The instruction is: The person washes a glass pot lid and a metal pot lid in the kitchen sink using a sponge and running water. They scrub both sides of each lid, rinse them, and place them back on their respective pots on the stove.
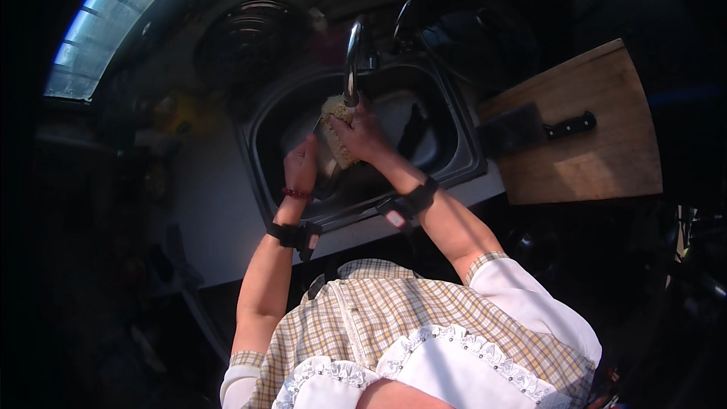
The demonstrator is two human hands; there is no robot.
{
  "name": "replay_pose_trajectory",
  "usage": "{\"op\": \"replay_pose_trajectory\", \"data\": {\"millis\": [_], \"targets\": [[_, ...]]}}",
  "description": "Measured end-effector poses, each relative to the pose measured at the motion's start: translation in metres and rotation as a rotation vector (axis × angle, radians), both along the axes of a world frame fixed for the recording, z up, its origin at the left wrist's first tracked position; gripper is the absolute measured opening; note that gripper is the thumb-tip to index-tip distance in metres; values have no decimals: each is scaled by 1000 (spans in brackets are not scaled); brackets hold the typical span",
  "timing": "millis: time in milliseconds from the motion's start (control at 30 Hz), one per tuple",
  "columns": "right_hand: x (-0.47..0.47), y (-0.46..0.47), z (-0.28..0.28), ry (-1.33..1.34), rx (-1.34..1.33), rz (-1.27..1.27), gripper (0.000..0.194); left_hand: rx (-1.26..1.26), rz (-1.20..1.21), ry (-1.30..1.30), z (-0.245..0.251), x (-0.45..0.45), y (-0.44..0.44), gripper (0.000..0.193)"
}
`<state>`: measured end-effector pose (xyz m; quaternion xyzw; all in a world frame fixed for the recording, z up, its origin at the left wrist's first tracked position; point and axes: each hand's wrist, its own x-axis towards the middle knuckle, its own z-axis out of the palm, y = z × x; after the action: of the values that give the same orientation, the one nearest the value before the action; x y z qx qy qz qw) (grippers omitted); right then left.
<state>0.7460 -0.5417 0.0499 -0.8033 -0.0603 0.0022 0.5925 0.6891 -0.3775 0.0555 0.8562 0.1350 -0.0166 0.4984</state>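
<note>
Under the spout of a chrome faucet (353, 57), my right hand (362, 128) presses a long, rough, pale yellow loofah-like scrubber (342, 150). My left hand (301, 165), with a red bead bracelet at the wrist, is to the left of it. Its fingers close on a thin metal object (318, 124), whose edge shows beside the scrubber; the rest is hidden, so its kind is unclear. Both hands are over a stainless steel sink (477, 150). A dark shape (417, 125), perhaps a shadow, lies on the sink's right side.
To the right, a cleaver (568, 126) with a black handle lies on a wooden cutting board (590, 165). A dark round pan or lid (477, 40) stands behind at right, a ridged round metal item (250, 40) at left. White counter (210, 210) borders the sink.
</note>
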Motion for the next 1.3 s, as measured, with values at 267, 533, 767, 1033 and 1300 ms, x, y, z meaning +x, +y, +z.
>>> {"op": "replay_pose_trajectory", "data": {"millis": [267, 533, 767, 1033, 1300], "targets": [[68, -96, -92, 787, 670, 121, 44, -343, -96, -157, -13, -17, 17, 36], [57, -102, -70, 676, 795, 236, 43, -313, -90, -176, -35, -24, 64, 40], [72, -69, -8, 199, -18, 429, 48, -43, -374, -63, -1, 0, 27, 32], [24, 2, -8, -379, -275, 248, 54, -318, -6, -184, -24, 23, -1, 32], [65, -55, -73, 279, 72, -79, 58, -426, 186, -83, -19, 13, 22, 37]]}}
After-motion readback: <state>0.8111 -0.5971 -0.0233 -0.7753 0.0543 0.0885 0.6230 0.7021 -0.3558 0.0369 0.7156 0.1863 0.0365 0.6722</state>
